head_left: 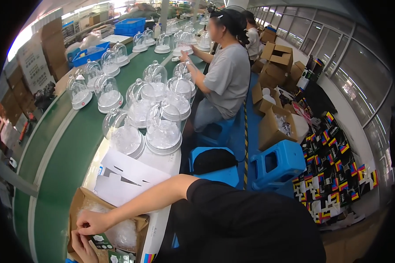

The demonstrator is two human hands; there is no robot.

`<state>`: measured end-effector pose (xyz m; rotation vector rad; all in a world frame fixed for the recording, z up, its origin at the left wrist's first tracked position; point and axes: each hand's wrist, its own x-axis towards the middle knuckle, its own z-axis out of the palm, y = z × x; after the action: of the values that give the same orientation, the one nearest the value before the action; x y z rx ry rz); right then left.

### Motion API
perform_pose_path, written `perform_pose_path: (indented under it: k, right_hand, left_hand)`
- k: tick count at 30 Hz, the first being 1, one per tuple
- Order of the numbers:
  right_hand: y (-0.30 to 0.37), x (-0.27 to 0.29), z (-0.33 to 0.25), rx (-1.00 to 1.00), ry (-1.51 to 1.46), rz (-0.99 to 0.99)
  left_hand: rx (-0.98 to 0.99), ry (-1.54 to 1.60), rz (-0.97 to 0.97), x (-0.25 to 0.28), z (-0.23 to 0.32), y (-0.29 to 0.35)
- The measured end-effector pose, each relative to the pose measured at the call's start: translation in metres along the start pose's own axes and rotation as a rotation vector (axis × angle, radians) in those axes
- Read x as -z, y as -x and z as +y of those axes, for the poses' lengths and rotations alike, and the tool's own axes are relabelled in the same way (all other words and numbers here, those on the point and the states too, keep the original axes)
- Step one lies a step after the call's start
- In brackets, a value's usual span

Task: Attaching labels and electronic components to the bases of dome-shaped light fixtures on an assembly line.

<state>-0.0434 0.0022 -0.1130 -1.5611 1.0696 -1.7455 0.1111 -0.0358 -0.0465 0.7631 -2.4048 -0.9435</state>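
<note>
My right hand (93,222) reaches into an open cardboard box (74,203) at the lower left, its fingers curled in a pinch. Just below it, my left hand (83,248) comes up from the lower edge, fingers bent, its tips meeting the right hand's. Whatever lies between the fingertips is too small or hidden to make out. Clear plastic wrapping (124,233) fills much of the box. Beside my left hand are dark green printed cards (102,240). White paper sheets (129,179) with cut-out slots lie beyond the box.
Several clear domes on white bases (163,131) stand along the green conveyor table (72,175). A seated co-worker (228,70) handles one farther up. Blue stools (278,164), open cartons (276,127) and stacked colourful boxes (337,175) occupy the floor at right. Blue bins (129,26) sit farther away.
</note>
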Motion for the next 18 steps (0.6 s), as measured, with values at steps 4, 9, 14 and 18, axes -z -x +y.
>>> perform_pose_path:
  k: [4, 9, 14, 18]
  right_hand:
    - [-0.001, -0.003, -0.006, -0.069, -0.047, -0.005]
    - [-0.001, -0.003, -0.001, -0.145, -0.143, -0.096]
    - [-0.002, 0.000, -0.004, -0.247, -0.218, -0.104]
    - [-0.004, -0.002, -0.005, -0.217, -0.167, -0.058]
  left_hand:
    - [-0.072, 0.167, 0.021, -0.007, -0.030, 0.002]
    - [0.036, 0.362, 0.038, -0.010, -0.044, 0.004]
    - [0.013, 0.420, -0.009, -0.009, -0.031, 0.002]
    - [0.025, 0.410, 0.073, -0.011, -0.036, 0.003]
